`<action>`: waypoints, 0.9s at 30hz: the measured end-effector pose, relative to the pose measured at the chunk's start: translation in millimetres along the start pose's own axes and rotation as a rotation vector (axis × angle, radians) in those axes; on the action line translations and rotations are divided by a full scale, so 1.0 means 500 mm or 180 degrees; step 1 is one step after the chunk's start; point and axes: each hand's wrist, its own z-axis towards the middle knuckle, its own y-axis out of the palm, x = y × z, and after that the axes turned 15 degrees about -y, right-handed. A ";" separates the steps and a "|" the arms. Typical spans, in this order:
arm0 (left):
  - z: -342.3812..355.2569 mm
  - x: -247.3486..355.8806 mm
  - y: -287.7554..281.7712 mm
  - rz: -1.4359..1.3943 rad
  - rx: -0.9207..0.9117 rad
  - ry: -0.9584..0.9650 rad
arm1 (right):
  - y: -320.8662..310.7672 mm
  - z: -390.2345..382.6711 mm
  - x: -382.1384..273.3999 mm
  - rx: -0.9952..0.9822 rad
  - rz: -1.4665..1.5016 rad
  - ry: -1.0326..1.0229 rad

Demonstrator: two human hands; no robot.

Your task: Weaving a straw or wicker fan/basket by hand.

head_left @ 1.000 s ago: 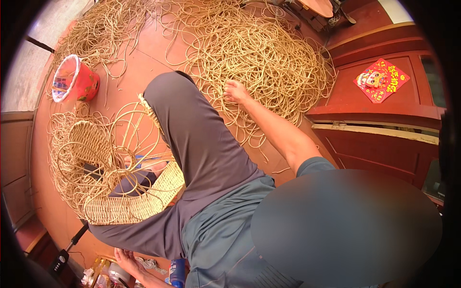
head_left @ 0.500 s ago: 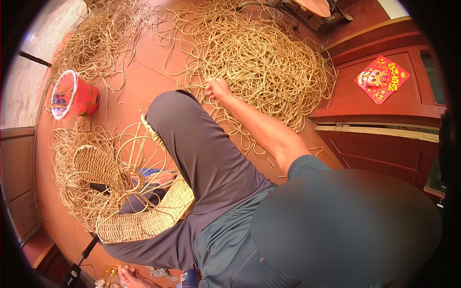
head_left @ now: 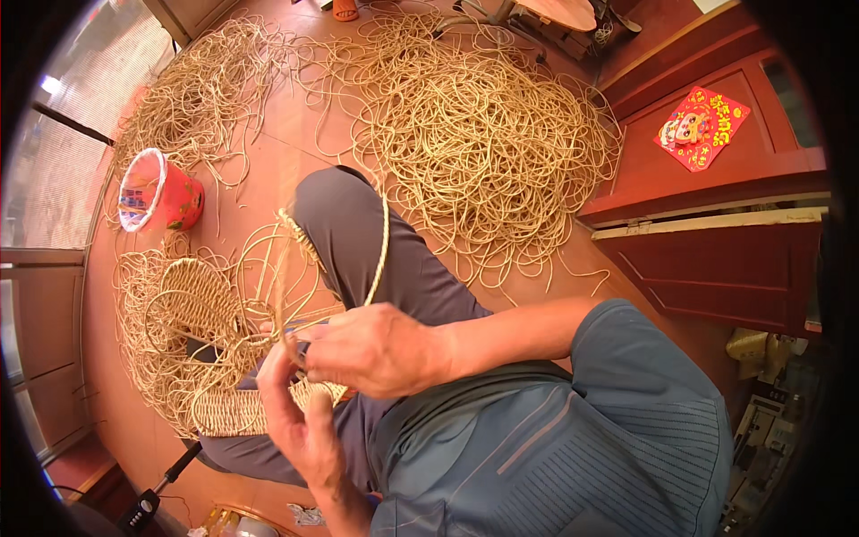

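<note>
Rattan strand (head_left: 383, 246) now pulled from the pile by right hand (head_left: 376, 349).

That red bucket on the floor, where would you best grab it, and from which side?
Probably by the rim, from above. The red bucket leans on the floor with its white-edged mouth open toward the camera, so the lip is exposed. I can see no handle. Loose cane strands lie close around it, so a sideways approach looks likelier to snag.
</note>
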 end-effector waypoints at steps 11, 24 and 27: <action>-0.214 -0.247 -0.502 -0.2986 -0.0089 -0.0423 | -0.079 -0.069 0.151 -0.0481 -0.1110 -0.0783; -0.346 -0.422 -0.764 -0.0115 0.1972 -0.1101 | -0.514 -0.211 0.477 -0.0485 -0.2727 0.0085; -0.366 -0.429 -0.771 0.0636 0.2408 -0.1236 | -0.523 -0.197 0.462 -0.0679 -0.2884 0.0172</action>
